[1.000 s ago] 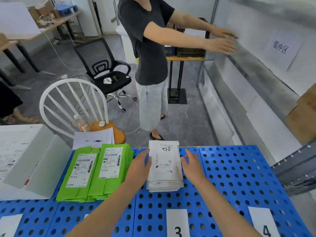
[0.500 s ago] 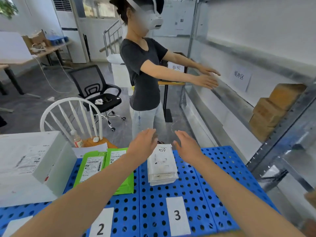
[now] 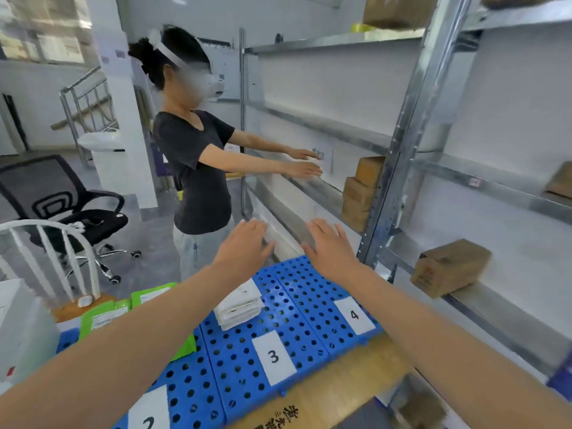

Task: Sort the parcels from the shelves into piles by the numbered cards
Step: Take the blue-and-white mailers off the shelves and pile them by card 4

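My left hand [image 3: 243, 247] and my right hand [image 3: 332, 247] hover empty, fingers spread, above the far end of the blue perforated board [image 3: 297, 317], reaching toward the metal shelves [image 3: 399, 144]. A stack of white parcels [image 3: 240, 305] lies behind card 3 [image 3: 274, 357]. Green parcels [image 3: 105, 317] lie behind card 2 [image 3: 151, 416], partly hidden by my left forearm. Card 4 [image 3: 354, 315] has no pile behind it. A brown parcel [image 3: 448, 267] sits on the shelf to the right; several more brown boxes [image 3: 360, 193] are stacked farther back.
Another person [image 3: 198, 168] in a headset stands beyond the board, both arms stretched to the shelf. A white box [image 3: 21, 332] sits at the left edge. A white chair [image 3: 52, 258] and a black office chair [image 3: 62, 205] stand behind.
My hands left the white stack and rose toward the shelves. My view swung right and up, bringing the shelf boxes and card 4 into sight.
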